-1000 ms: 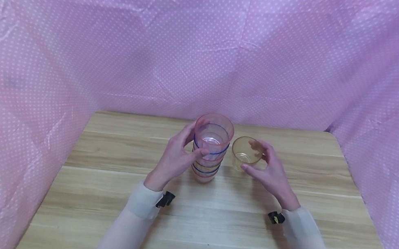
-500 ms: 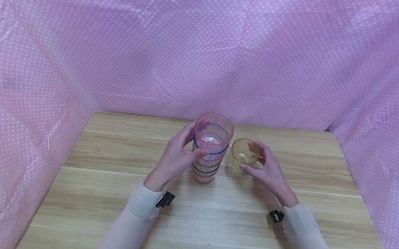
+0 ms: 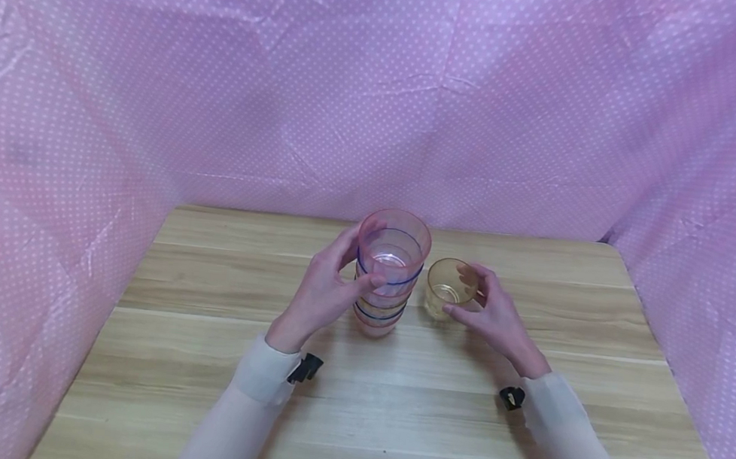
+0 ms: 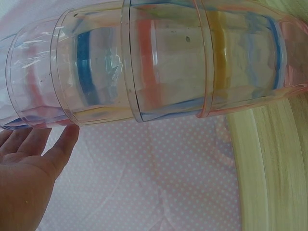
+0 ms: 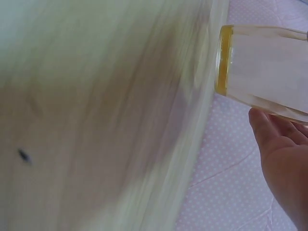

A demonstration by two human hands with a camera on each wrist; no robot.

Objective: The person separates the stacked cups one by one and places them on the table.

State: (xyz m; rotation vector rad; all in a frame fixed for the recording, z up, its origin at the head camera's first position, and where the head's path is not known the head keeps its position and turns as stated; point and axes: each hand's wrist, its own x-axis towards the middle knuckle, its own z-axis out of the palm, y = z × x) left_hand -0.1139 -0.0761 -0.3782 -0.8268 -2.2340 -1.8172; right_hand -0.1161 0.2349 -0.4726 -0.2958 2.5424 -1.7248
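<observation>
A tall upright stack of clear cups, nested with pink, blue and yellow rims, stands near the table's middle. My left hand grips it near the top, with thumb in front and fingers behind. Its colored bands also show in the left wrist view, where the fingers touch the stack's side. Just to the right, my right hand holds a single clear yellow cup upright between thumb and fingers. In the right wrist view the cup's yellow base is close to the tabletop; I cannot tell if they touch.
The wood-grain table reaches toward me below both arms. Pink dotted cloth hangs behind the table and along both sides. A black clip-like piece sits at the left cuff, and a similar black piece at the right.
My right hand and the yellow cup have shifted slightly down in the head view, with the hand also a little leftward. The left hand and the stack stay in place.
</observation>
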